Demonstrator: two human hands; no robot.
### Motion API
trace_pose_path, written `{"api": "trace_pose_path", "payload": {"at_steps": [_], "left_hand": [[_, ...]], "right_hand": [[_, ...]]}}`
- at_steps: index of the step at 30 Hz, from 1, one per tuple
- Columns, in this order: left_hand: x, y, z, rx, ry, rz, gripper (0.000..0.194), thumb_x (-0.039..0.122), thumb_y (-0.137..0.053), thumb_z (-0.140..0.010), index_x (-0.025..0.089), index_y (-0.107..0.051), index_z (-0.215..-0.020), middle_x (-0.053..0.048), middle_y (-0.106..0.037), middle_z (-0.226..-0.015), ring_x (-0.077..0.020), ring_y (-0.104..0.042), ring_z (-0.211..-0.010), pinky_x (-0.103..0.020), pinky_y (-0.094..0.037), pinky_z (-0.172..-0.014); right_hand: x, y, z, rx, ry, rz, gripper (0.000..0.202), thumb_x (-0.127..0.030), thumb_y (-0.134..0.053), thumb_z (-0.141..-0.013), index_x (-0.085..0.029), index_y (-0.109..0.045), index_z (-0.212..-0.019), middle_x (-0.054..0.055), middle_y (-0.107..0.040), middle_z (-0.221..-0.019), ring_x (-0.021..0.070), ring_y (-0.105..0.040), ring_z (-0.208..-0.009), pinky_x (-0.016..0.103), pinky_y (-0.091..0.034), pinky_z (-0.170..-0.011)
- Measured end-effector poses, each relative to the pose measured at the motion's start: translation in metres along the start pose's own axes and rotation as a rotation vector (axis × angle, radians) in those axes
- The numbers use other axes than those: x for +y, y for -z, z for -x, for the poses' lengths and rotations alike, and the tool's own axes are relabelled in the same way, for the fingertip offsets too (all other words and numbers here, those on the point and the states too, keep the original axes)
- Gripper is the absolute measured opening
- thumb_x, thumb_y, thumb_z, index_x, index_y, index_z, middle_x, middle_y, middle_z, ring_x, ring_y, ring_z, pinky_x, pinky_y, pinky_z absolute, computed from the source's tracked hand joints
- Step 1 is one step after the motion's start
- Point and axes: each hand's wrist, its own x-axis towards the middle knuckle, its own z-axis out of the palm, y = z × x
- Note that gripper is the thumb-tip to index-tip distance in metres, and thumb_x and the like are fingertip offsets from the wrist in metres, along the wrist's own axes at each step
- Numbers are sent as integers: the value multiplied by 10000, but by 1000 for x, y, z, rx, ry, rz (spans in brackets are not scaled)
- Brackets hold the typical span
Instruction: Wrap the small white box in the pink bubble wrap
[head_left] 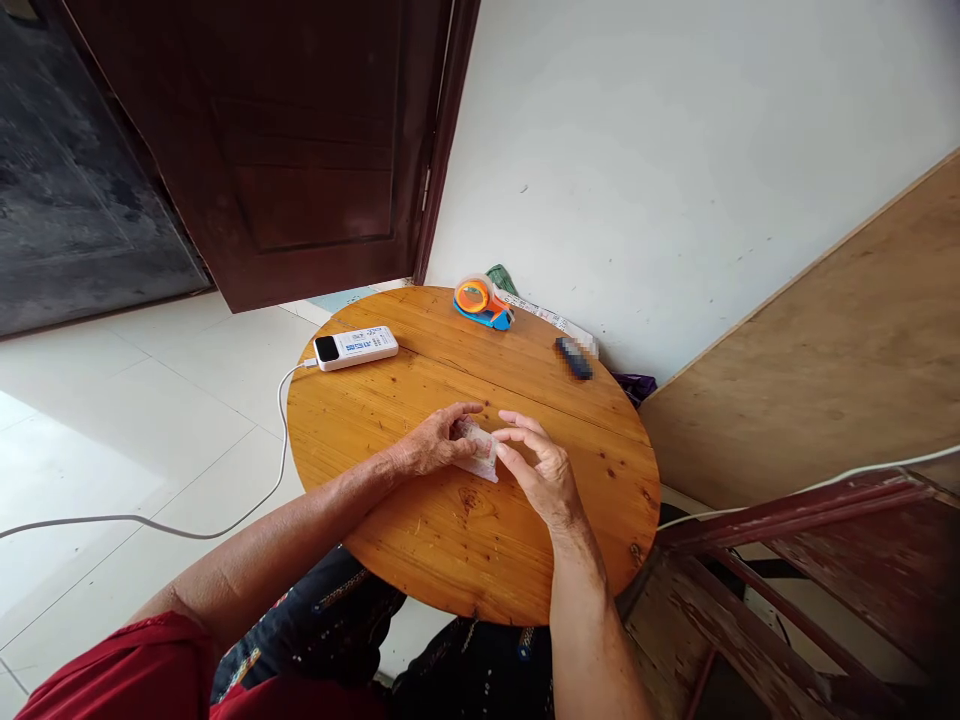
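Observation:
A small, flat, whitish packet (484, 462) with faint pink and red print is held low over the middle of the round wooden table. My left hand (439, 440) grips its left side, thumb lying on top and fingers at its far edge. At the packet's right edge, my right hand (541, 470) pinches with thumb and index finger, while its other fingers curve away. The part of the packet under my left thumb and fingers is hidden, and its contents do not show.
A white power bank (364, 347) with a cable (281, 450) lies at the table's left. An orange and blue tape dispenser (480, 303) stands at the back. A dark blurred object (574, 358) lies back right. The wooden table (420, 560) stands near a white wall (637, 150).

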Motion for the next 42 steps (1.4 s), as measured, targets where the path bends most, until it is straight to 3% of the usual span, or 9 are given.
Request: {"api": "trace_pose_path", "payload": {"at_steps": [8,13,17,20,22,28,34,39,42], "left_hand": [[-2,-1,-1,-2,4,-9,630,271,-679,-780,134,-508,-1371,19,-507,-810,-111,-442,-712,-235,-383,-652],[-3,-1,0,25,-10,-16,619,330,-707,-768,154,-550,-1340,12,-549,-827,-120,-466,-732,-248,-404,-692],[-1,0,0,50,36,169,636,304,-731,-708,176,-570,-1310,-44,-614,-1015,-166,-555,-844,-283,-444,-752],[0,3,-1,132,93,374,591,276,-723,-684,178,-598,-1253,-87,-629,-1127,-203,-598,-940,-301,-466,-782],[1,6,-2,227,104,431,533,229,-711,-662,161,-634,-1185,-91,-658,-1086,-196,-611,-922,-296,-468,-788],[-1,10,-4,381,79,390,366,151,-678,-644,124,-700,-1009,-66,-698,-913,-167,-618,-839,-272,-470,-770],[0,6,-1,375,71,314,366,163,-704,-665,118,-697,-1029,-77,-691,-981,-173,-631,-877,-279,-498,-805],[0,2,0,255,52,251,597,215,-716,-679,154,-605,-1262,-128,-614,-1248,-196,-631,-923,-284,-514,-750],[-2,1,0,195,73,274,660,252,-707,-686,157,-548,-1320,-139,-602,-1254,-194,-626,-890,-282,-509,-702]], "right_hand": [[6,-8,0,-4,47,34,102,-288,-621,-837,-245,-710,-811,87,-679,-1198,251,-630,-1122,413,-460,-1006],[6,-8,0,2,-18,-10,103,-286,-620,-820,-240,-700,-775,82,-704,-1126,260,-644,-1086,419,-457,-995],[9,-6,0,78,-78,-124,125,-324,-625,-840,-243,-712,-800,77,-704,-1135,266,-627,-1119,412,-458,-975],[13,-4,1,166,-114,-227,123,-345,-641,-844,-247,-708,-814,69,-711,-1103,263,-623,-1125,404,-467,-955],[15,-4,2,178,-114,-265,118,-344,-648,-840,-244,-706,-812,70,-711,-1101,263,-621,-1128,412,-461,-966],[10,-2,2,53,-66,-190,100,-319,-639,-827,-250,-711,-832,74,-690,-1176,269,-596,-1167,434,-441,-996],[4,-3,0,54,-57,-112,117,-316,-620,-838,-249,-714,-853,79,-686,-1170,260,-602,-1152,426,-437,-1012],[6,-9,-1,1,-57,-37,125,-279,-597,-819,-239,-697,-755,84,-702,-1110,260,-637,-1086,435,-441,-1007],[6,-7,0,10,-44,-23,108,-273,-608,-816,-241,-696,-763,84,-694,-1146,258,-630,-1109,433,-435,-1022]]}}
